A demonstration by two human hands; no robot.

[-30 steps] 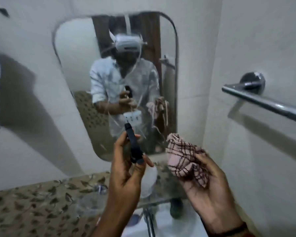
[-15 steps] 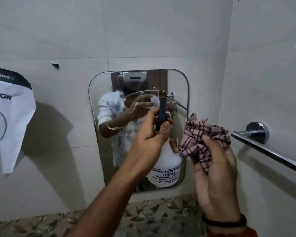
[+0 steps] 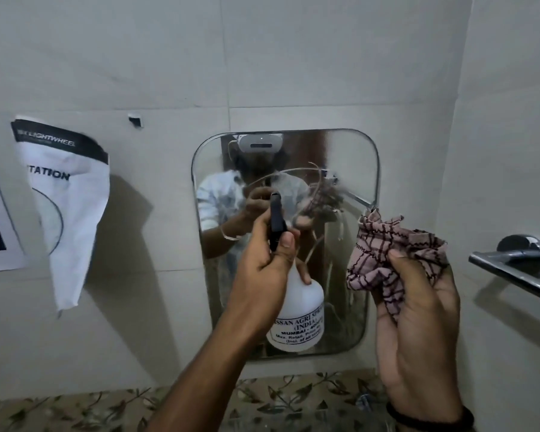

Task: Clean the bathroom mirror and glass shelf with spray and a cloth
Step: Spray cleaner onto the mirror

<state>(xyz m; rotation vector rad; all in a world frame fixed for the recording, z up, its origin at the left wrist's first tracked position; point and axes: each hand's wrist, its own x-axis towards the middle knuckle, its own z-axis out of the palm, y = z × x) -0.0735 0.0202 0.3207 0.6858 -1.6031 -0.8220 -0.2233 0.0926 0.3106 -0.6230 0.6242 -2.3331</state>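
Mirror (image 3: 349,169) on wall, straight ahead | left hand (image 3: 262,260) grips upright spray bottle (image 3: 300,310), nozzle toward the glass, nearer it | right hand (image 3: 418,332) clutches bunched cloth (image 3: 393,251) off mirror's right edge

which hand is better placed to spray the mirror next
Left. The left hand already grips the spray bottle with its black nozzle up in front of the mirror, while the right hand only holds the bunched cloth.

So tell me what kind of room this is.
Most likely a bathroom: a small wall mirror on pale tiled walls, with a chrome towel rail on the side wall.
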